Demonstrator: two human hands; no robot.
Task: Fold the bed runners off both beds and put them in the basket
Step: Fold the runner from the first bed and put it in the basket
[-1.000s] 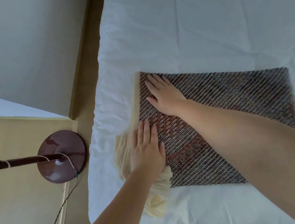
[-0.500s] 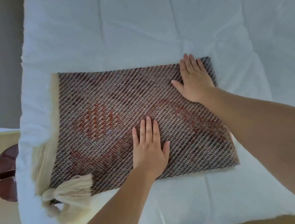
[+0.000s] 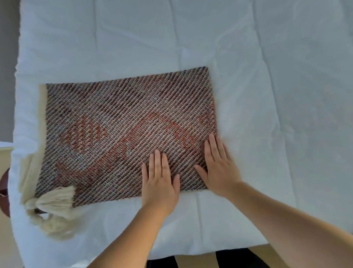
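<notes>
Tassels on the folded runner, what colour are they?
Cream. The head view shows the tassels best.

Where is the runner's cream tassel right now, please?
Head view: the cream tassel lies at the near-left corner of the bed runner on the white bed, left of the left hand.

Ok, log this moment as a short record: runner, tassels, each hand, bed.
runner: folded into a rectangle, lying flat on the bed
tassels: cream, at the runner's near left corner, trailing toward the bed's edge
left hand: flat, fingers straight, pressing on the runner's near edge
right hand: flat, on the runner's near right corner
bed: white cover, creased
</notes>
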